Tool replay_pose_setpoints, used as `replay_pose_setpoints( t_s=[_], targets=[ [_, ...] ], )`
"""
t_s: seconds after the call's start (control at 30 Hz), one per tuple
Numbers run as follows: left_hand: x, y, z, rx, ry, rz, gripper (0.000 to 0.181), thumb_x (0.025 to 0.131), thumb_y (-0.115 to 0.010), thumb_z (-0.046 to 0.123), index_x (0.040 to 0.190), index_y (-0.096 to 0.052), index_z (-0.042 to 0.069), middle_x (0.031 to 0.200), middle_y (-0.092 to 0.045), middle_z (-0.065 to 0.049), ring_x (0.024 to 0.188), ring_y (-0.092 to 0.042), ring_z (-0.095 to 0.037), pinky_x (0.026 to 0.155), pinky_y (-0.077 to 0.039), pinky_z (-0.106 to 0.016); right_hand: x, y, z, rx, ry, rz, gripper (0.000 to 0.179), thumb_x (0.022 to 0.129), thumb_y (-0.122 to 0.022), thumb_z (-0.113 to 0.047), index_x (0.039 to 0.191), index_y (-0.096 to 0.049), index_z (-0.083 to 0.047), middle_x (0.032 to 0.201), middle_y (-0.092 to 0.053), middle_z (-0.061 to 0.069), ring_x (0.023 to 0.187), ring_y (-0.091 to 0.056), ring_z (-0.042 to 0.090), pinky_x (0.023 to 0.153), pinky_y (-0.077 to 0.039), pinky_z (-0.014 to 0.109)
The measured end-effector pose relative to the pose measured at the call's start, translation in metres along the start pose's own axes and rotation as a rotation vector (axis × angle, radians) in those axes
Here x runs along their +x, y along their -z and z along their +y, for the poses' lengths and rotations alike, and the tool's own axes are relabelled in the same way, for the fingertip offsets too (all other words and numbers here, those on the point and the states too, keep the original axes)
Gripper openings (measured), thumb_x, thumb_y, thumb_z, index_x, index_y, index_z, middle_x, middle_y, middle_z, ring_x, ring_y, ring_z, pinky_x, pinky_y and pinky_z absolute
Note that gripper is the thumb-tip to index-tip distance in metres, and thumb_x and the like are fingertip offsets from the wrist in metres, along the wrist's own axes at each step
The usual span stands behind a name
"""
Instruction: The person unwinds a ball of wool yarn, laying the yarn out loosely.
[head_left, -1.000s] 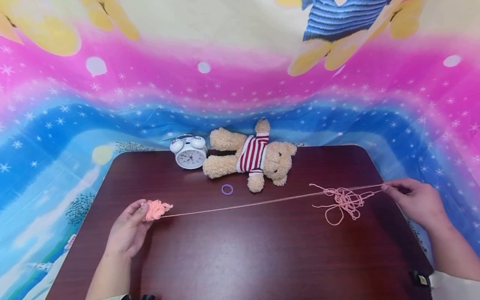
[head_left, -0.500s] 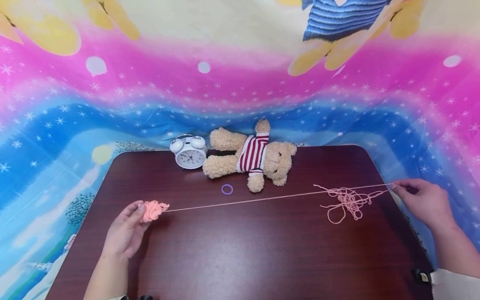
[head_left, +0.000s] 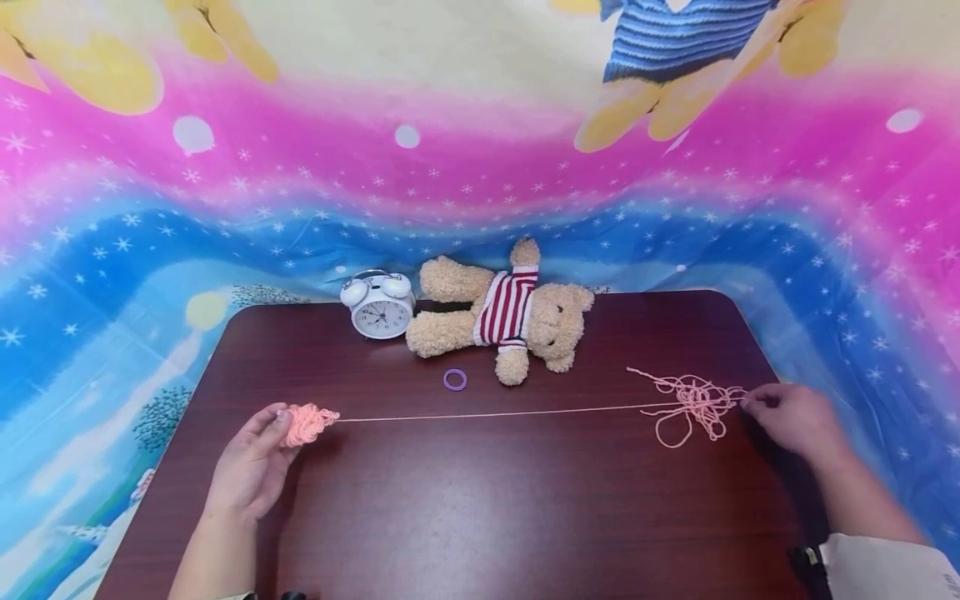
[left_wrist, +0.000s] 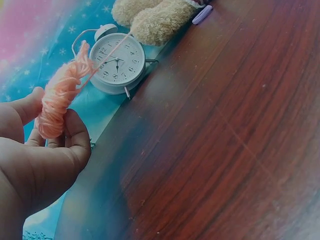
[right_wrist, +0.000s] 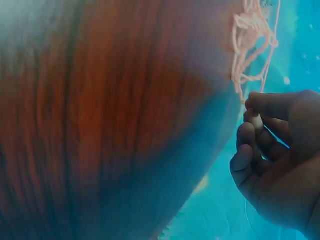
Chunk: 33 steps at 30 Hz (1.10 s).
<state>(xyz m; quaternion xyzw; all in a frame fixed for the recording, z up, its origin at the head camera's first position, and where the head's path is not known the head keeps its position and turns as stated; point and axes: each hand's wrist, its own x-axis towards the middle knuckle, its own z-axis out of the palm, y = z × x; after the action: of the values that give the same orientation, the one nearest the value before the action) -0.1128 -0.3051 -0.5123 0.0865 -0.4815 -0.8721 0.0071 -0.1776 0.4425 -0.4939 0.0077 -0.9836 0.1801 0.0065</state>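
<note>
My left hand (head_left: 251,467) grips a thick bundle of peach yarn (left_wrist: 59,102) between thumb and fingers, at the left of the table. From the bundle a single yarn strand (head_left: 487,415) runs taut across the table to the right. It passes over a loose yarn tangle (head_left: 699,407) that lies near the right edge. My right hand (head_left: 795,421) pinches the yarn between thumb and forefinger, right beside the tangle. In the right wrist view, the other fingers of that hand (right_wrist: 280,145) are curled in below the pinch.
A white twin-bell alarm clock (head_left: 381,315) stands at the back of the dark wooden table (head_left: 480,500). Next to it lies a teddy bear (head_left: 502,312) in a red-striped shirt. A purple ring (head_left: 454,380) lies in front of the bear. A printed cloth (head_left: 480,192) hangs behind.
My right hand has first drawn a little outward to the right, then come back left and nearer to me. The strand now runs lower at that end. My left hand has barely moved.
</note>
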Motion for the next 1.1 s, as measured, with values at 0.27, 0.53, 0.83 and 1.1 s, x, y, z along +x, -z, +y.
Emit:
replay_pose_setpoints(
  t_s=[0.27, 0.53, 0.83, 1.1],
  targets=[
    [-0.001, -0.004, -0.005, 0.016, 0.014, -0.006, 0.017, 0.108, -0.053, 0.004, 0.115, -0.066, 0.012, 0.109, -0.071, 0.003, 0.093, -0.067, -0.010, 0.084, -0.055, -0.025, 0.002, -0.012, -0.016, 0.023, 0.087, -0.007, 0.020, 0.095, -0.072, -0.020, 0.103, -0.079, -0.004, 0.101, -0.076, 0.023, 0.094, -0.068, 0.050, 0.076, -0.053, 0.057],
    [0.000, -0.010, -0.006, 0.036, 0.012, -0.020, 0.016, 0.108, -0.053, 0.004, 0.115, -0.065, 0.013, 0.109, -0.071, 0.004, 0.093, -0.068, -0.009, 0.084, -0.055, -0.025, 0.002, -0.009, -0.024, 0.063, 0.178, 0.064, 0.014, 0.092, -0.073, -0.011, 0.103, -0.080, -0.007, 0.100, -0.077, 0.018, 0.062, -0.056, 0.015, 0.060, -0.046, 0.034],
    [0.003, -0.015, -0.008, 0.065, 0.031, -0.007, 0.014, 0.107, -0.055, 0.007, 0.118, -0.064, 0.012, 0.108, -0.069, 0.003, 0.093, -0.068, -0.010, 0.085, -0.056, -0.025, 0.000, 0.012, -0.050, 0.103, 0.115, 0.068, 0.020, 0.098, -0.070, -0.019, 0.112, -0.077, -0.008, 0.096, -0.075, 0.015, 0.053, -0.042, 0.010, 0.051, -0.036, 0.031],
    [0.005, -0.019, -0.013, 0.068, 0.036, -0.014, 0.014, 0.107, -0.055, 0.006, 0.116, -0.064, 0.012, 0.108, -0.069, 0.003, 0.093, -0.068, -0.009, 0.085, -0.056, -0.025, -0.001, 0.007, -0.093, 0.158, 0.115, 0.067, 0.023, 0.098, -0.070, -0.022, 0.115, -0.076, -0.008, 0.080, -0.071, 0.005, 0.054, -0.052, 0.010, 0.048, -0.040, 0.031]
  ],
)
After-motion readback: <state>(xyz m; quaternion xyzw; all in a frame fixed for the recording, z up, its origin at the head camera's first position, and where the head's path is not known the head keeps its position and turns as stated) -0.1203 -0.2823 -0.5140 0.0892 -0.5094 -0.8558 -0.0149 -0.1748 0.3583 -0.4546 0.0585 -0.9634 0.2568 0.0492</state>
